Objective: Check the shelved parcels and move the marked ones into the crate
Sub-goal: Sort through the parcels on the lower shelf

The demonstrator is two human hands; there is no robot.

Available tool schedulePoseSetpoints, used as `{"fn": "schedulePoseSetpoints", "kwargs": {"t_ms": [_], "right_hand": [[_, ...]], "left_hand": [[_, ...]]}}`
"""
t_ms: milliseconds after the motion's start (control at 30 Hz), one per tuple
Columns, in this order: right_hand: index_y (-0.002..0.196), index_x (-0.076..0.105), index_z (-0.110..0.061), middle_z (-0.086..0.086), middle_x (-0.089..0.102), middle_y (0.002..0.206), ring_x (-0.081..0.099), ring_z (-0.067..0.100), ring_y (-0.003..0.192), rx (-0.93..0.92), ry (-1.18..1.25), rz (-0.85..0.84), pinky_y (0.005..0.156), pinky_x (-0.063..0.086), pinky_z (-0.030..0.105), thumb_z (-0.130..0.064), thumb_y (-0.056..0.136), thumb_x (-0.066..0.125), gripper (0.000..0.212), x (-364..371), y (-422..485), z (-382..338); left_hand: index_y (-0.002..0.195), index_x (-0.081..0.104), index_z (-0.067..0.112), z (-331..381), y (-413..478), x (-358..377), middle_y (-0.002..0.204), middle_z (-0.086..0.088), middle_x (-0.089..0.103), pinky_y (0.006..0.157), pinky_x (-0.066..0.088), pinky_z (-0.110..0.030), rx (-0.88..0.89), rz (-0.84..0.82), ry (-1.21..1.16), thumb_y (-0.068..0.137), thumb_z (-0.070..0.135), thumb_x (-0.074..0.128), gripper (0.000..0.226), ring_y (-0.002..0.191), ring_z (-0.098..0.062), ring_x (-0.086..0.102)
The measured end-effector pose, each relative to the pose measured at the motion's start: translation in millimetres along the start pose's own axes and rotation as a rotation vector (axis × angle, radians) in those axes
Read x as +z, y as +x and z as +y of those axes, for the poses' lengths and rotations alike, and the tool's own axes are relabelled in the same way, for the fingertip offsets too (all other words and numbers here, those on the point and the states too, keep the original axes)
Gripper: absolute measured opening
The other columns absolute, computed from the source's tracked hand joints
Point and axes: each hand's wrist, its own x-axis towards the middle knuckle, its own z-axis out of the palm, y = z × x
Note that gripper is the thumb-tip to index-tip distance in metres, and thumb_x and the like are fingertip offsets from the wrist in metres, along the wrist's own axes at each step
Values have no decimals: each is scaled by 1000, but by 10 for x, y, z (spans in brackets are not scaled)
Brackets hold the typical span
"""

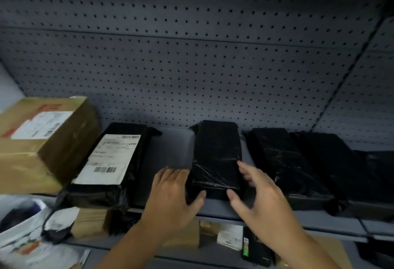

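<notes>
Several black-wrapped parcels lie in a row on a grey shelf (pixel 168 147). The middle black parcel (pixel 216 153) shows no label on top. My left hand (pixel 172 196) lies against its near left corner, fingers straight along the side and thumb on the front face. At the near right corner my right hand (pixel 261 198) is spread, fingertips at the parcel's right edge and thumb close to its front. To the left lies a black parcel with a white shipping label (pixel 108 160). No crate is clearly in view.
A labelled cardboard box (pixel 42 136) stands at the far left. More black parcels (pixel 285 162) fill the shelf to the right. A pegboard wall (pixel 191 66) backs the shelf. A lower shelf holds small boxes (pixel 229 236); white bags (pixel 23 239) lie at bottom left.
</notes>
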Motion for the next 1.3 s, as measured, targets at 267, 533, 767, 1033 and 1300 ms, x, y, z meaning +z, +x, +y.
{"fn": "schedulePoseSetpoints", "kwargs": {"t_ms": [267,533,767,1033,1300], "right_hand": [[152,21,-56,-37,32,139,37,-13,133,-134,123,-22,106,34,9,-32,82,84,97,-17,120,-22],[142,51,-38,-27,43,139,44,-11,131,-261,152,146,107,28,1,-7,77,87,80,-104,441,15],[140,56,-28,-23,50,138,49,-1,133,-387,193,132,111,38,16,-18,78,87,71,-311,577,-28],[128,67,-33,6,71,118,68,36,102,-293,547,-5,93,58,44,-32,70,91,63,-789,854,-144],[117,73,-16,7,76,118,69,32,115,-181,832,-63,109,49,47,-29,73,84,48,-942,881,-115]], "left_hand": [[124,61,34,65,158,-251,112,23,58,117,33,-43,-43,37,-282,85,70,53,53,113,2,49],[146,45,43,81,261,-444,135,25,47,117,35,-43,-40,-33,-453,86,67,63,66,136,-3,39],[150,39,39,50,304,-493,136,28,48,118,37,-38,-17,39,-497,91,40,75,69,139,-7,43],[147,45,39,17,472,-554,139,23,52,117,40,-31,-9,71,-560,91,35,74,63,137,-1,46],[130,55,34,28,445,-614,137,13,62,110,48,-46,-4,4,-738,87,35,81,50,133,-11,55]]}}
